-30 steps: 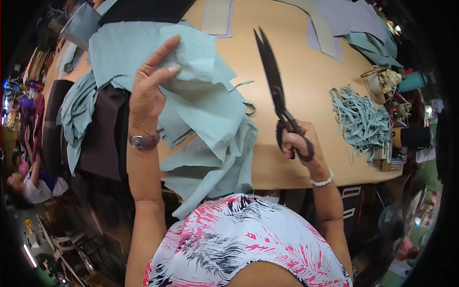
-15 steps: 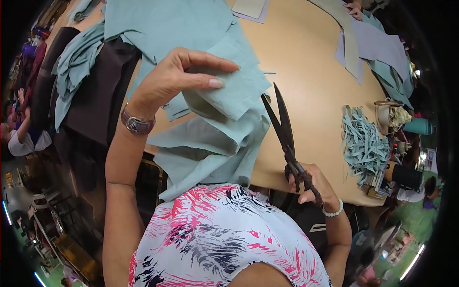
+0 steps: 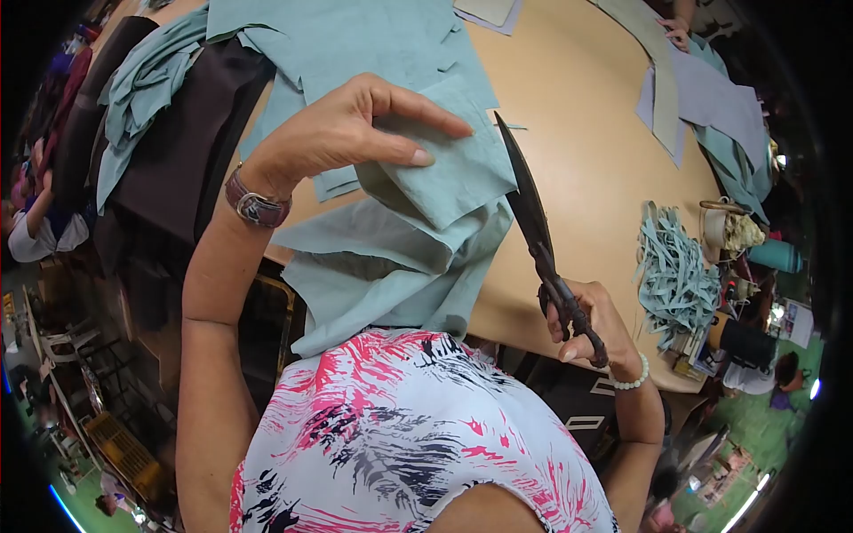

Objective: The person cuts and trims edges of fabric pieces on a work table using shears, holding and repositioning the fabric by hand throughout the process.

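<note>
My left hand pinches a pale green piece of cloth between thumb and fingers. Its lower folds hang down over the table's near edge toward my lap. My right hand is wrapped round the handles of dark fabric scissors. Their blades look closed and point up and away, close beside the right edge of the held cloth; whether they touch it I cannot tell. Beyond my left hand, more green cloth lies spread in layers on the table.
A heap of green strips lies on the wooden table at right, near a teal bottle. Dark cloth hangs at left. Another person's hand is at the far right, by lilac cloth.
The scissor blades, apart before, have come together. My right hand has shifted slightly right, and my left hand with the cloth appears slightly farther right and up.
</note>
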Demonstrator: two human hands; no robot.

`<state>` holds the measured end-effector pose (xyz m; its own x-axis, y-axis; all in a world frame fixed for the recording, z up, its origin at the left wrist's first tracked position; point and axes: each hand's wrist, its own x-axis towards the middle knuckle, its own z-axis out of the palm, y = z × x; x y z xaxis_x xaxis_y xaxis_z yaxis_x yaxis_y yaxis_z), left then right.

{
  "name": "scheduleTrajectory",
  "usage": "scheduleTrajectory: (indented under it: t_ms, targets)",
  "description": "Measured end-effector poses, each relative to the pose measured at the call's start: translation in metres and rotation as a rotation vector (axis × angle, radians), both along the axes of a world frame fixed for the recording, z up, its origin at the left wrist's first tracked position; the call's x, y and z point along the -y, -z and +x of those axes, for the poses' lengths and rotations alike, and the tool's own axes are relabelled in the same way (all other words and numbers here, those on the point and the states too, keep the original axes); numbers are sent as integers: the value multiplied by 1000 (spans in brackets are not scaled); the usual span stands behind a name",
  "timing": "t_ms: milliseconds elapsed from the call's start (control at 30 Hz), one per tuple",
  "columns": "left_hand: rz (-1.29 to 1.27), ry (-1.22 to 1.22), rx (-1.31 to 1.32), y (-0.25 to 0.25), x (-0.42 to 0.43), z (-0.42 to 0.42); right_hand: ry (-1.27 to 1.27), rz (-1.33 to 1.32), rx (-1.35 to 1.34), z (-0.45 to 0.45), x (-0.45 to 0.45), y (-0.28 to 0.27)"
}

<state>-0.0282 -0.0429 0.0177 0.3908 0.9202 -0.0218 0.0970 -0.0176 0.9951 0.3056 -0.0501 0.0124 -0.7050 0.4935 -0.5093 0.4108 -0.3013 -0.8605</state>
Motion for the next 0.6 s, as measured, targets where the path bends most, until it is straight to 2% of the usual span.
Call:
scheduleTrajectory:
  t_ms: [600]
  targets:
    - [14, -21, 9, -2, 2, -2, 1, 69, 29, -2, 0, -2]
